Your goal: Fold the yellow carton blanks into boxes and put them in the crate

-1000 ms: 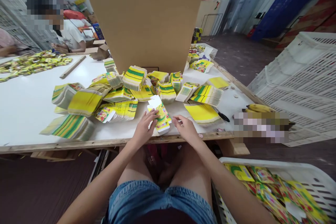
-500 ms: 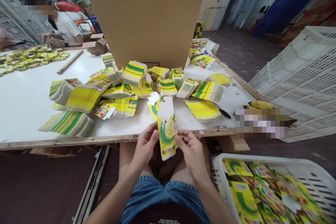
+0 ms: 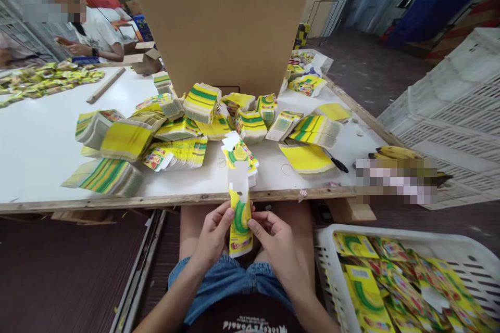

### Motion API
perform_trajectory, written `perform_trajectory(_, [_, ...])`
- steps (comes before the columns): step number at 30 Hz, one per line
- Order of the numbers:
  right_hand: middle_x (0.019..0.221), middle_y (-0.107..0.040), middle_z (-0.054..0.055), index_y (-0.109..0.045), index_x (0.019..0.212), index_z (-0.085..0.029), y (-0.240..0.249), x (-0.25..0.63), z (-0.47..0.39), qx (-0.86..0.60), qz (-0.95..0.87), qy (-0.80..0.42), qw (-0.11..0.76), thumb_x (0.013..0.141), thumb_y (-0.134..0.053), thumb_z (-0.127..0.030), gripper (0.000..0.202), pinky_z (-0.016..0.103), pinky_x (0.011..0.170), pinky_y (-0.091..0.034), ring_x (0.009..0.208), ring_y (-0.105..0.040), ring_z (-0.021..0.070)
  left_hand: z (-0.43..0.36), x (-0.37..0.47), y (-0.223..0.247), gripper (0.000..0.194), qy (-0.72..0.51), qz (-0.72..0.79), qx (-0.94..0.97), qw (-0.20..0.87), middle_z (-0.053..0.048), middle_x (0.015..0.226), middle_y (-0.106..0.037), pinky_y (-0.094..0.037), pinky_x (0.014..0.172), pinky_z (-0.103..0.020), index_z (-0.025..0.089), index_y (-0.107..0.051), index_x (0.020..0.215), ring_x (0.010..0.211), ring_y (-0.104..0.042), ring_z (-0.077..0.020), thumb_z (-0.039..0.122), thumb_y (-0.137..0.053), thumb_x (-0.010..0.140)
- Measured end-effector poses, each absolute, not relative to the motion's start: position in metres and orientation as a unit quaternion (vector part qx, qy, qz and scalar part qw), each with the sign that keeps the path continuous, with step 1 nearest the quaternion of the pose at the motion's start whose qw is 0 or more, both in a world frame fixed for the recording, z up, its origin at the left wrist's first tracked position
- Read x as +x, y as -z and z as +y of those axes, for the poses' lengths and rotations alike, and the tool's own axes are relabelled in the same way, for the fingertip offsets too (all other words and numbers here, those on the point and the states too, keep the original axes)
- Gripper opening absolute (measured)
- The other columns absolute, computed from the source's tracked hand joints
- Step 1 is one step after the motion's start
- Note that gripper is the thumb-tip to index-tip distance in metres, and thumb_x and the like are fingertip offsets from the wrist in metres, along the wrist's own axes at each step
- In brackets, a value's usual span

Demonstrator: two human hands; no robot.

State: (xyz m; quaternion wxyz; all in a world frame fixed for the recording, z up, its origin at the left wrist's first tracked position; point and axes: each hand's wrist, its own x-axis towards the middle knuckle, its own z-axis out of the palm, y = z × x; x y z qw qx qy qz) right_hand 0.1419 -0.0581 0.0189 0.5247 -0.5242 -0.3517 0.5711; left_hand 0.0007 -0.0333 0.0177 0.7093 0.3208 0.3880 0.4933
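Observation:
A yellow and green printed carton [image 3: 240,222] is held upright over my lap, in front of the table edge. My left hand [image 3: 215,229] pinches its left side, and my right hand [image 3: 272,231] grips its right side with thumb and fingers. The carton's white flap sticks up at the top. Just beyond it, a few loose cartons [image 3: 238,151] lie on the white table [image 3: 195,179]. Stacks of flat yellow and green cartons [image 3: 127,139] spread across the table on both sides.
A tall cardboard box [image 3: 222,21] stands behind the stacks. White basket [image 3: 330,250] with cartons sits at lower right. Bananas [image 3: 398,153] and black-handled scissors [image 3: 339,164] are at right, near stacked white crates [image 3: 433,114]. A person [image 3: 97,31] sits at upper left.
The carton has come down toward my lap and turned narrower and more upright. Both hands have moved slightly down with it. The loose cartons behind show more fully. The person's hands have risen.

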Motion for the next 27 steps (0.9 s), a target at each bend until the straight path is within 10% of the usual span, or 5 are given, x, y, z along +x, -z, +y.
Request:
perform_trajectory(12, [0.09, -0.073, 0.007, -0.068, 0.093, -0.019, -0.013, 0.134, -0.066, -0.578, -0.419, -0.483, 0.507, 0.085, -0.062, -0.046, 0.029, 0.03, 0.07, -0.053, 0.077, -0.065, 0.0219, -0.045, 0.007, -0.011, 0.039, -0.533, 0.469, 0.324, 0.625, -0.006, 0.098, -0.076, -0.057, 0.08, -0.035, 0.018, -0.072, 0.107, 0.093, -0.07, -0.0264, 0.042, -0.071, 0.078])
perform_trajectory(20, [0.08, -0.073, 0.005, -0.073, 0.091, -0.016, 0.002, 0.136, -0.064, -0.501, -0.387, -0.584, 0.508, 0.085, -0.062, -0.046, 0.032, 0.03, 0.068, -0.052, 0.071, -0.063, 0.0206, -0.047, -0.001, -0.029, 0.052, -0.408, 0.301, 0.23, 0.831, -0.016, 0.109, -0.073, -0.054, 0.087, -0.041, 0.014, -0.071, 0.11, 0.102, -0.067, -0.0321, 0.048, -0.075, 0.071])
perform_trajectory(27, [0.08, -0.073, 0.006, -0.076, 0.09, -0.015, 0.0, 0.134, -0.068, -0.518, -0.42, -0.56, 0.492, 0.087, -0.058, -0.051, 0.04, 0.03, 0.066, -0.052, 0.072, -0.063, 0.022, -0.046, -0.001, -0.027, 0.04, -0.426, 0.338, 0.273, 0.793, -0.015, 0.106, -0.074, -0.053, 0.086, -0.038, 0.016, -0.072, 0.103, 0.099, -0.068, -0.029, 0.04, -0.077, 0.071])
